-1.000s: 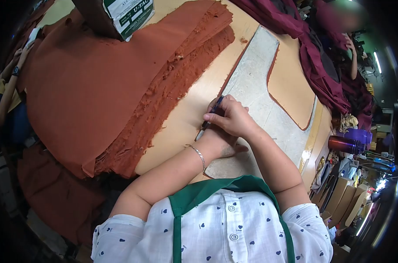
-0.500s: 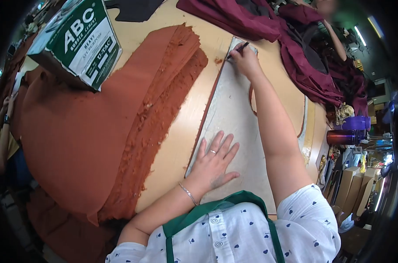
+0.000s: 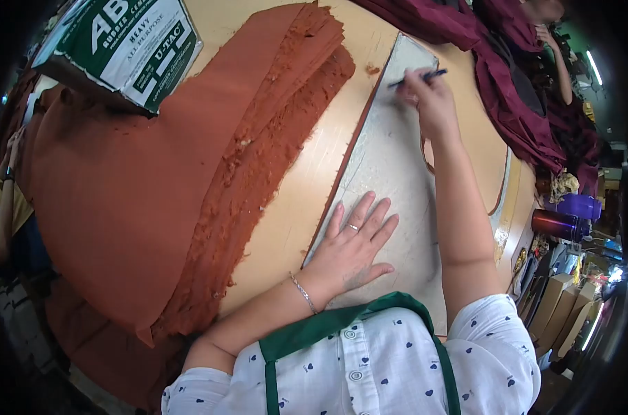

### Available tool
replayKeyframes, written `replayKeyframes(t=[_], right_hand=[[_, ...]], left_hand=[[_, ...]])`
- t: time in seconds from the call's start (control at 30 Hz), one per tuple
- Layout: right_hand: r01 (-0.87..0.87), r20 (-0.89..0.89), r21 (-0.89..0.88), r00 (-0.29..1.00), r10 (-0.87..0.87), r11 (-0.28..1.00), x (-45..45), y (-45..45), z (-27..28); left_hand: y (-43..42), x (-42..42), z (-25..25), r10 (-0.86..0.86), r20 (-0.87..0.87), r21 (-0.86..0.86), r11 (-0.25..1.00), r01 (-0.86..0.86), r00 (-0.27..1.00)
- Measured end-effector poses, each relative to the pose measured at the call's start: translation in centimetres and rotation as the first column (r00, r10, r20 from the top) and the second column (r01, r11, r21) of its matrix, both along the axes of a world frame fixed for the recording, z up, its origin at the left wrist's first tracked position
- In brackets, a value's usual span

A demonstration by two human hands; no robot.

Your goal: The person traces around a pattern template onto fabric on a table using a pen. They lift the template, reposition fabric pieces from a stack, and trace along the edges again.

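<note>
My left hand (image 3: 359, 252) lies flat with fingers spread on a large grey pattern board (image 3: 390, 162). It wears a ring and a bracelet. Over the upper part of the board, my right hand (image 3: 435, 111) is closed around a dark pen (image 3: 435, 74); it is slightly blurred, and I cannot tell whether the tip touches. A thin strip of rust-coloured fabric (image 3: 357, 135) shows along the board's left edge. The board has a curved cut-out on its right side, partly behind my right forearm.
A thick stack of rust-brown fabric (image 3: 141, 200) with frayed edges covers the left, weighted by a green-and-white rubber cement box (image 3: 144, 59). Maroon fabric (image 3: 511, 97) lies at the upper right, near another person's arm (image 3: 561, 72). A tumbler (image 3: 556, 225) stands at right. Another person's arm (image 3: 8, 183) shows at far left.
My right hand has moved away from the board's left edge near its top, towards the right, still with the pen. My left hand stays flat on the board. The view has shifted slightly.
</note>
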State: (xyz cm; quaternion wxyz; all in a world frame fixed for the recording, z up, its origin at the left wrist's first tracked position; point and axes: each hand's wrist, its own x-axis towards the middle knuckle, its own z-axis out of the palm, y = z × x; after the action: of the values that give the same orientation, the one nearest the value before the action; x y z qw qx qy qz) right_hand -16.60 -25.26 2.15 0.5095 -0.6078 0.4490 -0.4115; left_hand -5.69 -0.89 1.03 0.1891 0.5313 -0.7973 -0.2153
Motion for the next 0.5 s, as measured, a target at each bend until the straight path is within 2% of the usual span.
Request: replayKeyframes(t=[0.03, 0.07, 0.13, 0.17, 0.23, 0.27, 0.37, 0.5], right_hand=[[-0.042, -0.054, 0.051, 0.998, 0.045, 0.998, 0.4, 3.3, 1.1], [-0.172, -0.090, 0.119, 0.979, 0.183, 0.978, 0.0, 5.3, 1.3], [-0.260, -0.103, 0.217, 0.952, 0.287, 0.941, 0.9, 9.8, 1.6], [-0.310, -0.158, 0.224, 0.924, 0.349, 0.924, 1.1, 11.3, 1.4], [-0.378, -0.205, 0.362, 0.859, 0.469, 0.852, 2.2, 13.9, 3.0], [-0.387, -0.232, 0.344, 0.848, 0.476, 0.856, 2.5, 14.6, 2.8], [-0.399, -0.292, 0.305, 0.826, 0.483, 0.865, 2.9, 15.7, 1.9], [-0.382, -0.363, 0.258, 0.813, 0.456, 0.887, 3.2, 16.1, 2.0]], left_hand=[[0.1, -0.1, -0.1, 0.008, 0.004, -0.014, 1.000, -0.008, 1.000], [0.2, -0.2, -0.3, 0.015, 0.006, -0.026, 1.000, -0.015, 1.000], [0.3, -0.3, -0.6, 0.035, 0.002, -0.083, 0.996, -0.035, 0.999], [0.3, -0.4, -0.7, 0.030, 0.026, -0.057, 0.998, -0.029, 0.999], [0.3, -0.4, -0.7, 0.021, 0.079, -0.006, 1.000, -0.020, 0.997], [0.4, -0.4, -1.3, 0.031, 0.064, -0.107, 0.994, -0.024, 0.997], [0.2, -0.3, -1.0, -0.024, 0.099, 0.026, 0.999, 0.021, 0.995], [0.2, -0.4, -1.4, -0.013, 0.090, 0.001, 1.000, 0.013, 0.996]])
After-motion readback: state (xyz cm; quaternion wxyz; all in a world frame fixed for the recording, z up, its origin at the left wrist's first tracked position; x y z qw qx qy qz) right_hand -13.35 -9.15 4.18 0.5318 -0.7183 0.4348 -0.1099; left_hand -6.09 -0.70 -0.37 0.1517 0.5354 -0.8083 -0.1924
